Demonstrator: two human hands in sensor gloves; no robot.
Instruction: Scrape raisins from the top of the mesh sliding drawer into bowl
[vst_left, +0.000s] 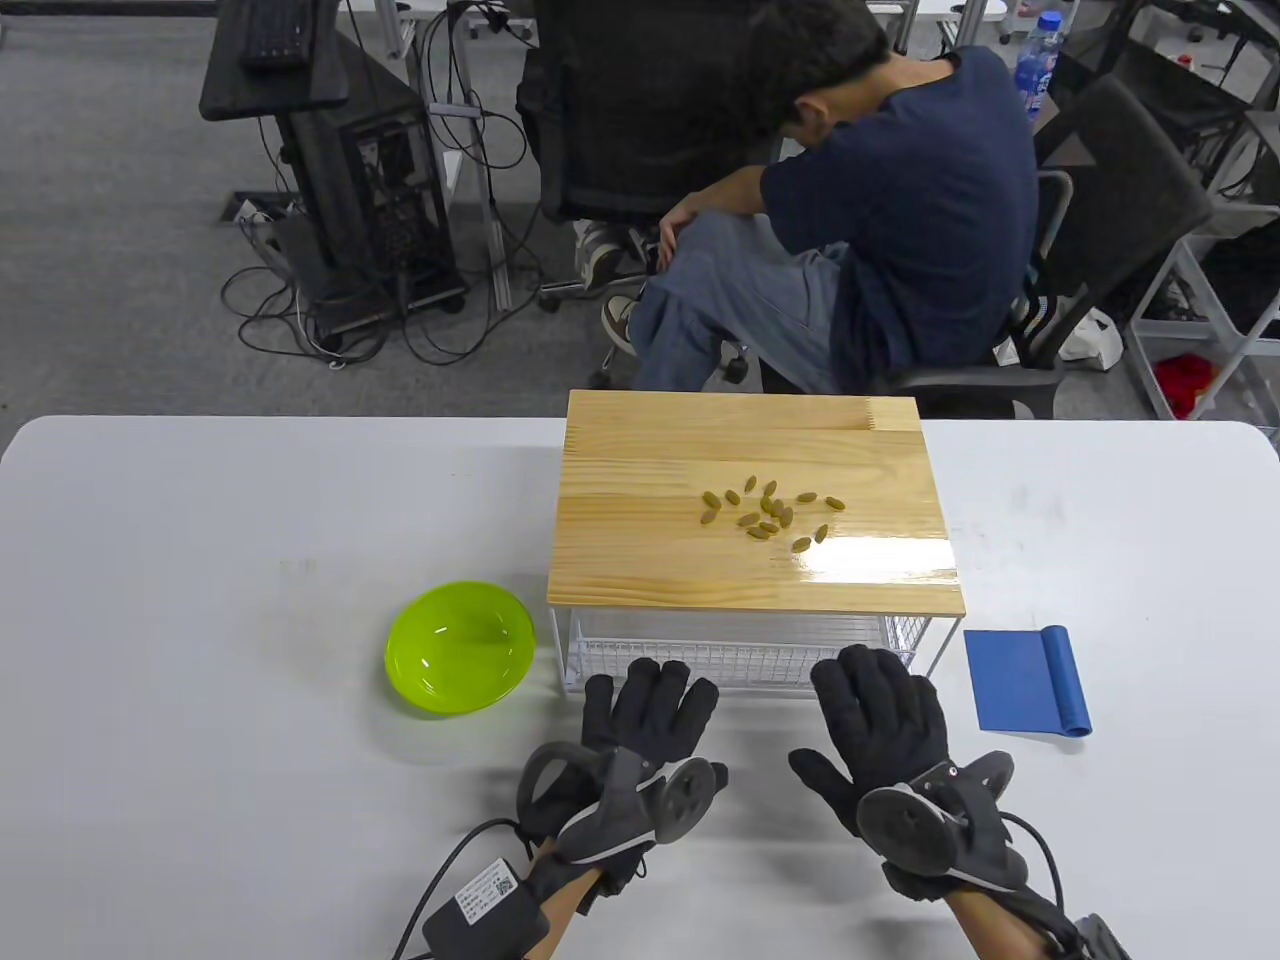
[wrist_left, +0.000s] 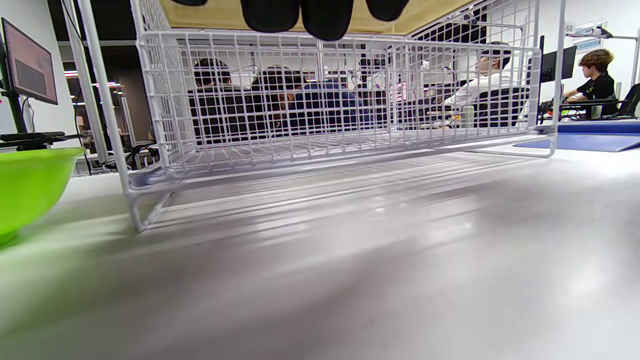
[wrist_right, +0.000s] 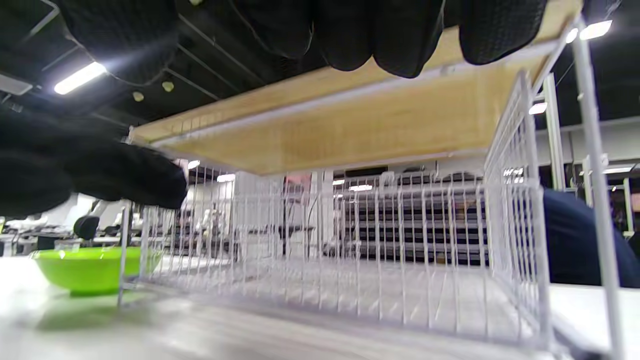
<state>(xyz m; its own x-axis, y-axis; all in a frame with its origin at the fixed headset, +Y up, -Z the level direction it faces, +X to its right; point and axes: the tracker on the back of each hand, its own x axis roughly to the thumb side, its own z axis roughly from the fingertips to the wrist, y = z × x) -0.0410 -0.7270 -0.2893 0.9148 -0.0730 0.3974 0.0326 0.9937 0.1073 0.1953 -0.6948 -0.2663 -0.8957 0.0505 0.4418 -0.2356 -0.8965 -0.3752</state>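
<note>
Several greenish raisins (vst_left: 770, 512) lie scattered on the wooden top (vst_left: 660, 545) of the white mesh sliding drawer (vst_left: 740, 655) (wrist_left: 320, 100) (wrist_right: 350, 265). An empty green bowl (vst_left: 460, 647) (wrist_left: 25, 185) (wrist_right: 87, 270) stands on the table left of the drawer. A blue scraper (vst_left: 1028, 682) (wrist_left: 590, 140) lies flat to the drawer's right. My left hand (vst_left: 645, 710) rests palm down just in front of the drawer, fingers straight, holding nothing. My right hand (vst_left: 880, 705) lies beside it, fingers spread and empty, tips near the drawer's front.
The white table (vst_left: 200, 560) spreads wide on both sides. Beyond its far edge a person (vst_left: 850, 230) sits bent over on an office chair. Cables and a computer cart (vst_left: 340, 200) stand on the floor at the back left.
</note>
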